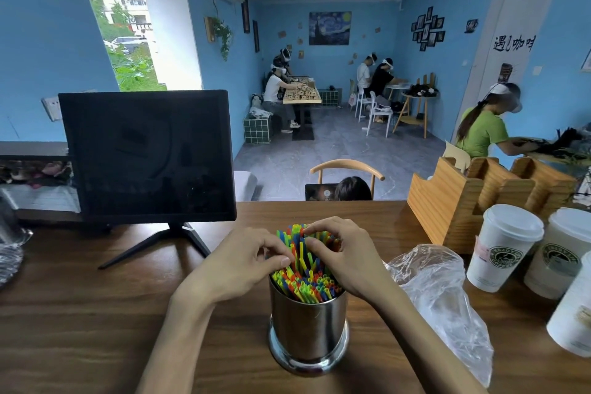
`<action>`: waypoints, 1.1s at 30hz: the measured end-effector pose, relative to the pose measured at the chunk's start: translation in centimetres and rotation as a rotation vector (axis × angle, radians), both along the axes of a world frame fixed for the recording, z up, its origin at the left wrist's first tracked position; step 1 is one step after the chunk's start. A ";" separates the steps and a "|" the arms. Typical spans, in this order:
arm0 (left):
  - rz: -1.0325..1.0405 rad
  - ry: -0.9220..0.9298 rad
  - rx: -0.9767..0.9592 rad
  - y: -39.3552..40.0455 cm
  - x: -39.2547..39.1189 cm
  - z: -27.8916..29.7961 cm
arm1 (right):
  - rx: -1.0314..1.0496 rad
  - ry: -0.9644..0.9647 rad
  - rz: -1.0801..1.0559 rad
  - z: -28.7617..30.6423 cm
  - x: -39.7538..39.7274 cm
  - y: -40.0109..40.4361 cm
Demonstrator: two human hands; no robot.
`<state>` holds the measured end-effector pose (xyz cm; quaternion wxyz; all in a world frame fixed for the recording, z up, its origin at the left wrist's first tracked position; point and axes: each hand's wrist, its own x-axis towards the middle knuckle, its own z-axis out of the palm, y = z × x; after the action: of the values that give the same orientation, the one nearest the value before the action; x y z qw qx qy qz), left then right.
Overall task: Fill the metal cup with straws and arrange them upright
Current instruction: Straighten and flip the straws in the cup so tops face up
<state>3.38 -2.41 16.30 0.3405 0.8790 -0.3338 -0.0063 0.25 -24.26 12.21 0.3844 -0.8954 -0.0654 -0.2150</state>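
Note:
A shiny metal cup (308, 329) stands upright on the wooden counter near its front edge. It is packed with colourful straws (305, 278) in green, yellow, blue and red, which rise above its rim. My left hand (238, 264) comes in from the left, its curled fingers and thumb pinching straws at the top of the bundle. From the right, my right hand (347, 257) has its fingers curled round the far tops of the straws. Both hands hide part of the bundle.
A crumpled clear plastic bag (438, 291) lies right of the cup. Lidded paper coffee cups (503, 246) and a wooden organiser (463, 198) stand at the right. A dark monitor (147, 153) on a stand is at the back left. Glassware (9, 246) sits at the left edge.

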 end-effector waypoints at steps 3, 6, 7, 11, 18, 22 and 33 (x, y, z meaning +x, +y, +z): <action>-0.016 -0.008 0.014 0.2 0.2 0.0 | -0.005 0.005 0.000 0.0 0.0 0.0; -0.031 -0.010 0.009 0.3 0.2 0.1 | -0.012 0.009 -0.001 0.0 0.0 0.0; -0.029 -0.013 0.004 0.2 0.1 0.2 | -0.010 0.011 0.001 0.0 0.0 0.0; 0.006 -0.010 -0.025 -0.2 -0.1 0.0 | -0.004 0.018 0.001 0.0 0.1 0.0; 0.039 0.010 -0.002 -0.1 -0.1 -0.4 | 0.014 0.024 0.002 0.0 -0.1 -0.1; -0.031 0.039 0.054 0.6 -0.4 0.1 | 0.022 0.024 -0.006 -0.1 0.0 -0.1; -0.030 -0.013 0.049 0.5 -0.8 0.7 | 0.017 0.015 -0.004 -0.3 0.1 -0.1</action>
<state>2.61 -1.94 16.96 0.3164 0.8821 -0.3486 -0.0139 0.30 -24.37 11.95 0.3921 -0.8938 -0.0587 -0.2097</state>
